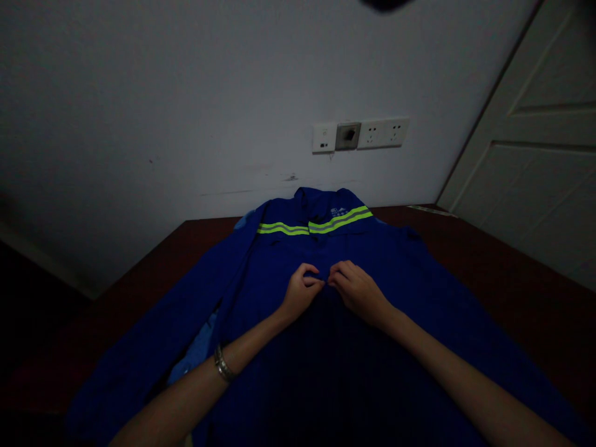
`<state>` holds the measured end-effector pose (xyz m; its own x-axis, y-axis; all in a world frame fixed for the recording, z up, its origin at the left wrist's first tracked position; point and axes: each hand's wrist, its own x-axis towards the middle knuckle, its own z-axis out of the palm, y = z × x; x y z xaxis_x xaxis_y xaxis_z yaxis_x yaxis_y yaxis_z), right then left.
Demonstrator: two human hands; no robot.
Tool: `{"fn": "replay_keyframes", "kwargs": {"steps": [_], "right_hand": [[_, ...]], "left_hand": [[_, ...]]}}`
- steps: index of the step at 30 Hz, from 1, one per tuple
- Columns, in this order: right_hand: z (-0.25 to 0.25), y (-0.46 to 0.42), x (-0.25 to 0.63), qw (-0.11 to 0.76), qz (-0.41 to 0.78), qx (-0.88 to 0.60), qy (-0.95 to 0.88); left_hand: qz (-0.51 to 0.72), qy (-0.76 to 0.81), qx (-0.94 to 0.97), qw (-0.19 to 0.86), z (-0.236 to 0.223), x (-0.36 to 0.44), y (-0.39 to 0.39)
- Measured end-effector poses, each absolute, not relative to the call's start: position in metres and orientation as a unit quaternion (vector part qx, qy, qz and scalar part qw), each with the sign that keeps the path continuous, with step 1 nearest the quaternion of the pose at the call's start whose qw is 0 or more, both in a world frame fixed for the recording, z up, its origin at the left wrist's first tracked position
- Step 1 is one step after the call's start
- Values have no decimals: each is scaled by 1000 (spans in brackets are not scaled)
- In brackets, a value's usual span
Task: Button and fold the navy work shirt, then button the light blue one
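A blue jacket (284, 254) lay on its back on the dark red table (465, 267), right in front of you. Its collar (321, 197) was at the far end, close to the wall (186, 93). Its sleeves spread out, one down to your left and one down to your right. A bright yellow-green stripe (284, 229) with gray in it ran across the chest, and small white marks (339, 212) sat just above it on the right side.

Your two hands were over the middle of the jacket, below the stripe, with their fingertips close together. Your left hand (302, 288) had its thumb and first finger bent toward each other, with a little gap showing. Your right hand (356, 288) had its fingers curled in. It was too dark to tell if either grip was closed on the cloth.

You wore a silver bracelet (223, 364) on your left arm. Near that arm, some light blue cloth (198, 347) showed in a gap beside the sleeve. On the wall were white sockets (382, 133) and a gray switch plate (347, 136). A pale door (549, 136) stood on your right.
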<state>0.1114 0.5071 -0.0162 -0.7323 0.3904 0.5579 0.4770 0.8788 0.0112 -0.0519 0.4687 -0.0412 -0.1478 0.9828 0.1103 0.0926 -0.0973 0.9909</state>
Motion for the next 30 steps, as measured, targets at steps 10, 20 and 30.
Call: {"fn": "replay_keyframes", "kwargs": {"steps": [10,20,30], "right_hand": [[-15,508,113,270,-148,-174,-935],[-11,511,116,235,-163,-126,-950],[-14,508,125,197,-79,-128,-969]], "left_hand": [[546,488,517,444,-37,-55,472],[438,543,647,308,-35,-60,470],[364,509,748,224,-41,-68,467]]}}
